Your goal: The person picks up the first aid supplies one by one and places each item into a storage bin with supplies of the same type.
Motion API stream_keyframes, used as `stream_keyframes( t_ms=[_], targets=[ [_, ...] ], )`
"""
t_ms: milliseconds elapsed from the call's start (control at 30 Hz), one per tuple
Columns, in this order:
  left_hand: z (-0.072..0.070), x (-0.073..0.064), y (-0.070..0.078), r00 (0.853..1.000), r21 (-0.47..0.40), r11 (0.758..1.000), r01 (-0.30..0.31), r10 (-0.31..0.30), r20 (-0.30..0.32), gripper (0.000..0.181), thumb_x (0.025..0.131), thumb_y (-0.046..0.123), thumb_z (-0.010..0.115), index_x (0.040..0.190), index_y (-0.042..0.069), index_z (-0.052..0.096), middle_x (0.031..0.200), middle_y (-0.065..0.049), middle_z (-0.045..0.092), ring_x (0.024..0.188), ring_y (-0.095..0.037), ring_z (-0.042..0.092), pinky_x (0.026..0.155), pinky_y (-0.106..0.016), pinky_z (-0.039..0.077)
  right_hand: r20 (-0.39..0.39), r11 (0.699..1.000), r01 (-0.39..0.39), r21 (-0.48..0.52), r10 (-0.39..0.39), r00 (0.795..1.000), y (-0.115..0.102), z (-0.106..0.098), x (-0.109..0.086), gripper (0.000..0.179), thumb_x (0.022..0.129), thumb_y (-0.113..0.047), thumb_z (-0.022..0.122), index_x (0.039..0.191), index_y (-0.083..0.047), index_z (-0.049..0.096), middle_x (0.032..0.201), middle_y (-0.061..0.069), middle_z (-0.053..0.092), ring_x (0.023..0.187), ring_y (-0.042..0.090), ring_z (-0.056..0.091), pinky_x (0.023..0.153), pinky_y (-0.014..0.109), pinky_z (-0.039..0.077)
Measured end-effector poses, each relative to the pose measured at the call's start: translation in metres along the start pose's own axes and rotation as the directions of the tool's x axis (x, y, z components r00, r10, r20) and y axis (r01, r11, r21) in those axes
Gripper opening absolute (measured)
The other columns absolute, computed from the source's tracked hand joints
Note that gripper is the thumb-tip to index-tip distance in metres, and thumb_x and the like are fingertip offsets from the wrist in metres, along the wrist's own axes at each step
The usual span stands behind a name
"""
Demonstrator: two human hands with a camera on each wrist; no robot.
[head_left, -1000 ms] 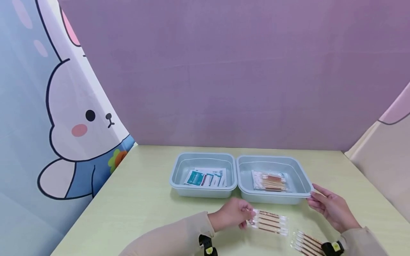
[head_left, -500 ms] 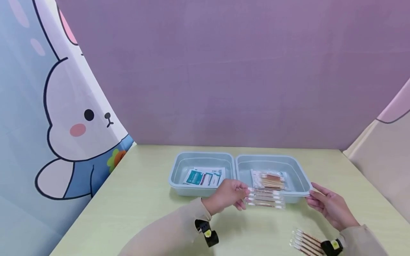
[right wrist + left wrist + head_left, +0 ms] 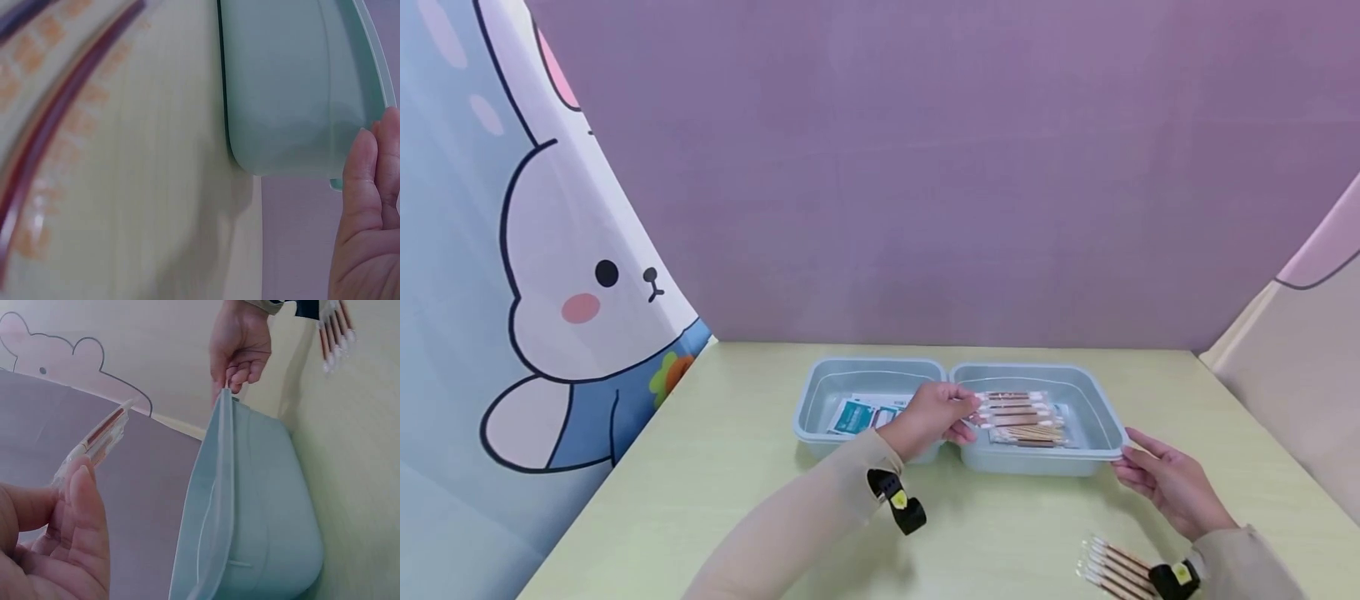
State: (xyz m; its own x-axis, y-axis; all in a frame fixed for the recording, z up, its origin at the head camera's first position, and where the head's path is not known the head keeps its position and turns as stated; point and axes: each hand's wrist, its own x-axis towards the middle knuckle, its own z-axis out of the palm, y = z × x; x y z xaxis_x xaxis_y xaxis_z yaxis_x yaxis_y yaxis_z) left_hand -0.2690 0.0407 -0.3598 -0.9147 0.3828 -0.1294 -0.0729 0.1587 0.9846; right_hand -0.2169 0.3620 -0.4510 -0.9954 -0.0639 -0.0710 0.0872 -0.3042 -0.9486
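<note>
My left hand (image 3: 928, 417) pinches one end of a clear packet of cotton swabs (image 3: 1017, 408) between thumb and fingers. In the head view this packet overlaps the inside of the right-hand light blue plastic bin (image 3: 1037, 462). The left wrist view shows the packet (image 3: 100, 434) edge-on, beside the bin's wall (image 3: 269, 487). At the bin's front right corner, my right hand (image 3: 1176, 487) grips the rim with thumb and fingers. Another swab packet (image 3: 1033, 437) lies in this bin, partly covered by the held one.
A matching bin (image 3: 812, 435) stands to the left, with several white and teal sachets (image 3: 853, 415) inside, partly behind my left hand. One more swab packet (image 3: 1116, 567) lies on the pale table (image 3: 700, 492) by my right wrist. A purple cloth (image 3: 880, 183) hangs behind.
My left hand has lifted the swab packet from near the table in front of the bins, up and away from me to over the right bin. The right hand has stayed on the bin's corner.
</note>
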Motion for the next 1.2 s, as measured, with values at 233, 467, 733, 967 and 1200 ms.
stream_keyframes(
  t_ms=[233, 467, 733, 967, 1200],
  targets=[
    [0.003, 0.015, 0.010, 1.000, -0.032, 0.999, -0.008, 0.008, 0.000, 0.020, 0.097, 0.013, 0.057, 0.109, -0.001, 0.065, 0.088, -0.009, 0.069, 0.054, -0.009, 0.060, 0.056, -0.023, 0.052, -0.008, 1.000, 0.017, 0.002, -0.017, 1.000, 0.000, 0.004, -0.002, 0.035, 0.098, -0.003, 0.052, 0.095, -0.032, 0.072, 0.080, 0.007, 0.071, 0.074, 0.012, 0.069, 0.070, 0.025, 0.054],
    [0.005, 0.041, 0.007, 0.996, -0.097, 0.995, 0.021, -0.028, -0.080, 0.019, 0.096, 0.011, 0.058, 0.106, -0.003, 0.065, 0.086, -0.011, 0.069, 0.052, -0.009, 0.059, 0.054, -0.022, 0.052, -0.011, 1.000, 0.014, 0.022, -0.014, 1.000, -0.001, 0.005, -0.002, 0.037, 0.098, 0.000, 0.051, 0.095, -0.031, 0.072, 0.080, 0.008, 0.072, 0.074, 0.013, 0.070, 0.070, 0.025, 0.054],
    [0.005, 0.057, 0.002, 0.990, -0.119, 0.992, 0.037, -0.052, -0.128, 0.020, 0.096, 0.009, 0.058, 0.109, -0.004, 0.064, 0.085, -0.013, 0.070, 0.052, -0.009, 0.059, 0.054, -0.023, 0.052, -0.029, 1.000, 0.014, 0.005, -0.014, 0.999, -0.003, 0.007, -0.003, 0.037, 0.098, 0.000, 0.051, 0.095, -0.032, 0.071, 0.080, 0.008, 0.071, 0.073, 0.013, 0.070, 0.070, 0.025, 0.054],
    [0.005, 0.066, 0.001, 0.985, -0.110, 0.992, 0.060, -0.077, -0.154, 0.017, 0.095, 0.005, 0.058, 0.107, -0.005, 0.064, 0.086, -0.015, 0.070, 0.051, -0.009, 0.059, 0.053, -0.022, 0.052, -0.030, 1.000, 0.014, 0.000, -0.014, 0.999, -0.006, 0.007, -0.005, 0.036, 0.097, -0.001, 0.052, 0.095, -0.032, 0.071, 0.081, 0.008, 0.072, 0.074, 0.013, 0.070, 0.070, 0.025, 0.054],
    [0.006, 0.067, -0.008, 0.988, -0.074, 0.993, 0.092, -0.101, -0.117, 0.022, 0.093, 0.003, 0.059, 0.113, -0.007, 0.061, 0.089, -0.015, 0.070, 0.053, -0.010, 0.060, 0.054, -0.023, 0.052, -0.046, 1.000, 0.007, -0.012, -0.007, 0.999, -0.005, 0.009, -0.005, 0.035, 0.097, -0.002, 0.053, 0.095, -0.032, 0.070, 0.080, 0.008, 0.072, 0.073, 0.012, 0.069, 0.070, 0.026, 0.054]
  ],
)
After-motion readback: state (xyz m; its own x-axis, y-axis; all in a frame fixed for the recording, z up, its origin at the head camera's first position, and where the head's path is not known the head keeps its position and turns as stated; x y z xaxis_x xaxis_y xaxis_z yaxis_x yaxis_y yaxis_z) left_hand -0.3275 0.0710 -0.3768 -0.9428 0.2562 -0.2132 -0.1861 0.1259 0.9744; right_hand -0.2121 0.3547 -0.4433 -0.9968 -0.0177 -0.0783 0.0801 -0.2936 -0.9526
